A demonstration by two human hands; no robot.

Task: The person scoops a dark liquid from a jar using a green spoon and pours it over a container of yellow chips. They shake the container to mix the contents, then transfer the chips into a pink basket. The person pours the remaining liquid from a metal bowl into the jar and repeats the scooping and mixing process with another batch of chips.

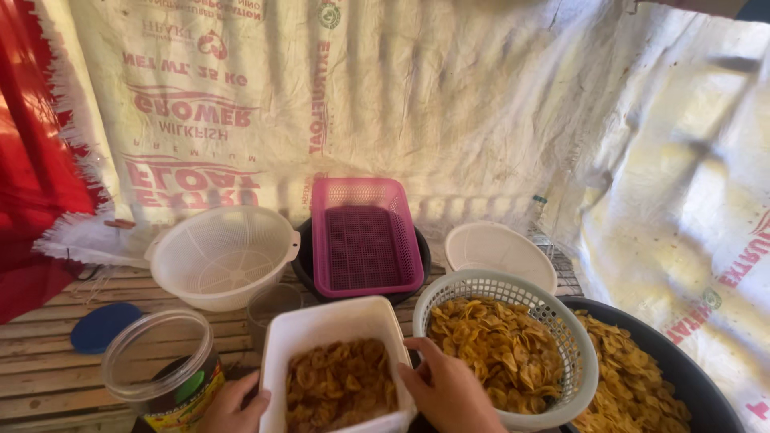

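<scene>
Right hand and left hand grasping opposite rims of white tub, banana chips between them

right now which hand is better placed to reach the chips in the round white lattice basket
Right. The right hand rests between the white tub and the basket; the left hand is on the tub's far side.

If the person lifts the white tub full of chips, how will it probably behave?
The white tub looks like thin plastic, so it may flex. Both the left hand and right hand grip its sides, suggesting some weight. The chips are loose and probably brittle; tilting could spill them.
</scene>
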